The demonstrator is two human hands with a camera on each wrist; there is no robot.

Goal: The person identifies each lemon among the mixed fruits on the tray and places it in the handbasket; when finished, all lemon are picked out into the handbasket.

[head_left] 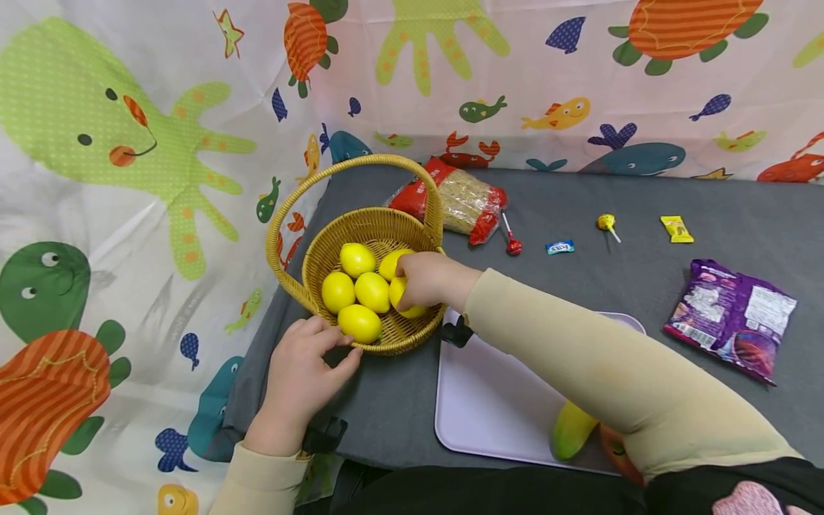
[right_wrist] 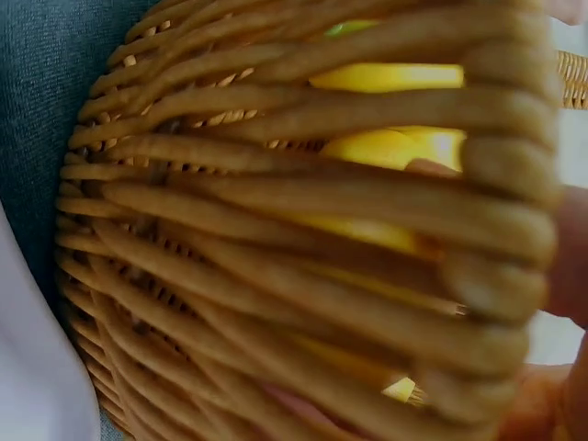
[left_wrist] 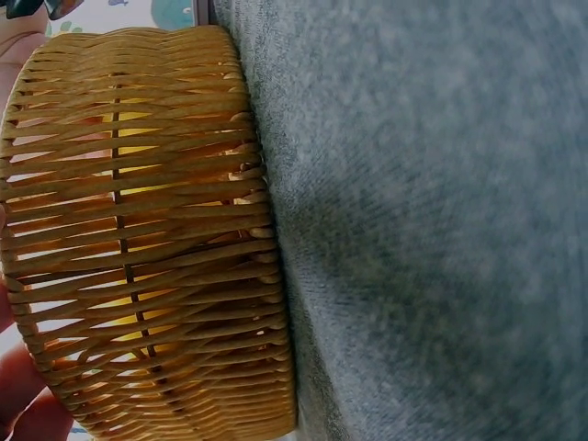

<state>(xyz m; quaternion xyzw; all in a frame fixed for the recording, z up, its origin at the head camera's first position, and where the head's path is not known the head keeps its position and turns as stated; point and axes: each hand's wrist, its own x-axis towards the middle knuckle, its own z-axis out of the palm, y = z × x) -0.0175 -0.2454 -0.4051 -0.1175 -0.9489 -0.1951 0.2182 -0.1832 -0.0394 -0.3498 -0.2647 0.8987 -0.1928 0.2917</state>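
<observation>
A round wicker basket [head_left: 405,346] with a tall arched handle stands at the table's left side, with several yellow lemons [head_left: 372,292] inside. My right hand [head_left: 430,280] reaches over its right rim, fingers curled down round a lemon [head_left: 407,299] at that side; part of this lemon is hidden behind the hand. My left hand [head_left: 313,365] rests at the near-left rim, fingers loosely bent, fingertips close to the nearest lemon [head_left: 359,324]. The left wrist view shows the basket's woven wall [left_wrist: 175,248] up close. In the right wrist view, yellow shows through the weave [right_wrist: 303,230].
A lilac tray [head_left: 489,400] lies right of the basket under my right forearm, bearing a green-yellow fruit [head_left: 571,430]. Behind stand a red-and-clear packet [head_left: 466,197] and a red lollipop [head_left: 513,246]. Farther right are small sweets, a yellow lollipop [head_left: 606,222] and a purple bag [head_left: 730,318].
</observation>
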